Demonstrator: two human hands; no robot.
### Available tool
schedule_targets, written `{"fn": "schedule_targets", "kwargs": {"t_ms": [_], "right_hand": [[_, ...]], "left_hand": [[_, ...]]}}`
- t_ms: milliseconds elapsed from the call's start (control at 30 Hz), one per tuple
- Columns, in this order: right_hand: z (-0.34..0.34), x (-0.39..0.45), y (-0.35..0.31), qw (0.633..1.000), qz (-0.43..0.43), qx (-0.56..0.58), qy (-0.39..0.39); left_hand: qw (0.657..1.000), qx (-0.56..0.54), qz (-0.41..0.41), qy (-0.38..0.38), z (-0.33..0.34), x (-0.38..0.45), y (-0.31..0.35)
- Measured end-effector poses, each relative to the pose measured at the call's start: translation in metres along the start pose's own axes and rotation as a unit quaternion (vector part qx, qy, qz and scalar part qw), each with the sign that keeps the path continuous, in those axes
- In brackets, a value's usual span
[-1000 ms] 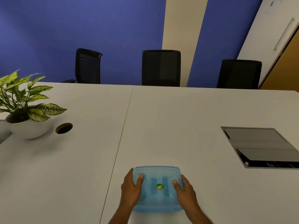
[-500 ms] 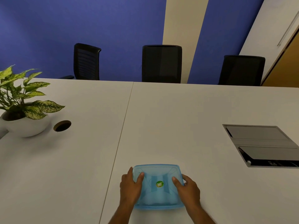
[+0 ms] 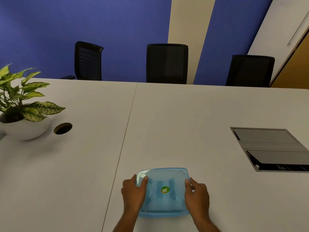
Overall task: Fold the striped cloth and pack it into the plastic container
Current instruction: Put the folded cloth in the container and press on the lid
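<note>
A translucent blue plastic container sits near the front edge of the white table, its lid on, with a round green sticker in the middle of the lid. My left hand grips its left side, thumb resting on the lid. My right hand grips its right side, thumb on the lid's edge. No striped cloth shows anywhere; I cannot tell what lies under the lid.
A potted plant in a white bowl stands at the far left, beside a round cable hole. A grey cable hatch is set into the table at right. Three black chairs line the far side.
The hands and container stay in place on the table. My right thumb has slid from the lid's top out to its right edge. The view has shifted slightly.
</note>
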State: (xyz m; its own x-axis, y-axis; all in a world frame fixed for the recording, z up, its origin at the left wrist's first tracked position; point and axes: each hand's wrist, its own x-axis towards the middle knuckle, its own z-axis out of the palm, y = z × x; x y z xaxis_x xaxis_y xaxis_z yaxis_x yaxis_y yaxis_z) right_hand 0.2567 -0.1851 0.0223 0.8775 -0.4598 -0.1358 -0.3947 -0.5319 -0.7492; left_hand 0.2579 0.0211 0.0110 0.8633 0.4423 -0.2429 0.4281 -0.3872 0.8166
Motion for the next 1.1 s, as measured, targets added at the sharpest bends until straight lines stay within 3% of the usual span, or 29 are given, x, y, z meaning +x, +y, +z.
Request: {"fn": "schedule_targets", "kwargs": {"t_ms": [400,700,1100], "right_hand": [[0.004,0.015,0.003,0.998,0.032,-0.012,-0.047],[0.002,0.021,0.008,0.983,0.12,0.089,-0.107],[0.002,0.016,0.012,0.976,0.141,0.139,-0.095]], "left_hand": [[1.0,-0.004,0.015,-0.013,-0.002,0.007,0.005],[1.0,-0.009,-0.01,-0.01,0.002,0.012,-0.001],[0.999,-0.012,-0.046,0.011,0.006,0.007,-0.005]]}}
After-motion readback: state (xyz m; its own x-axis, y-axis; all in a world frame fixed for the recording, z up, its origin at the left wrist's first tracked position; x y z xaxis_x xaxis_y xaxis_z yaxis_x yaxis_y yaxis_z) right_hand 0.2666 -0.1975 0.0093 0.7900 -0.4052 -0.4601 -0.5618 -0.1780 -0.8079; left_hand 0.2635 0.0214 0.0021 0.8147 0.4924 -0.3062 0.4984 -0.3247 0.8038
